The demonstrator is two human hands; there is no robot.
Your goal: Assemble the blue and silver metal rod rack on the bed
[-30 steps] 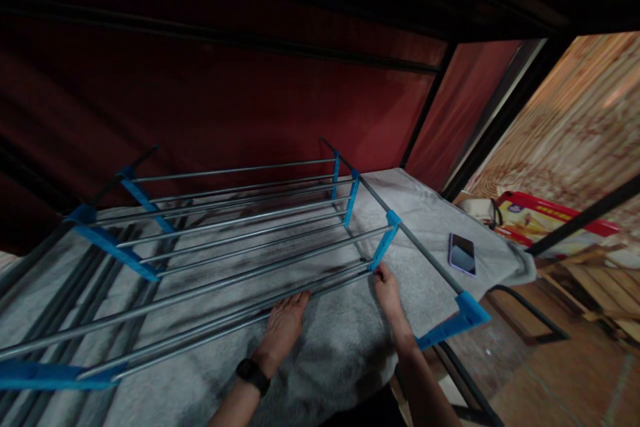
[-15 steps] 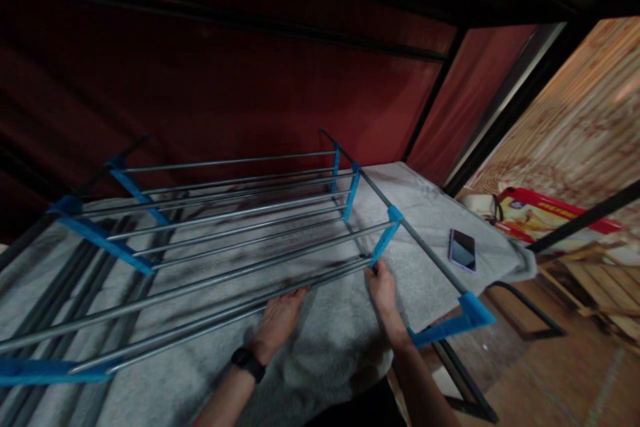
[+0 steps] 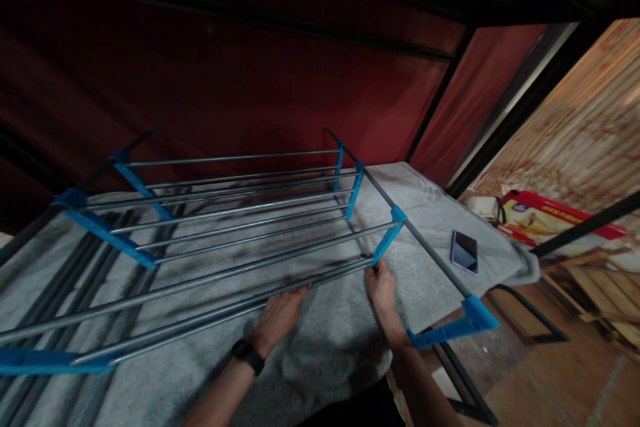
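Observation:
A shoe rack of grey metal tubes and blue plastic brackets lies across the grey cloth. My left hand, with a black watch on the wrist, grips the nearest pair of tubes around their middle, and its fingertips are partly hidden beneath them. At the right end of the same pair, my right hand is closed at the joint where tube meets blue bracket. Its fingers are partly hidden behind the joint. Another blue bracket on the side pole sticks out near my right forearm.
Several loose dark tubes lie at the left on the cloth. A phone rests on the right side. Red fabric hangs behind, within a dark metal frame. A red and yellow box lies beyond the right edge.
The view has shifted slightly, so the rack and phone appear a little to the right. Both hands keep their places on the rack.

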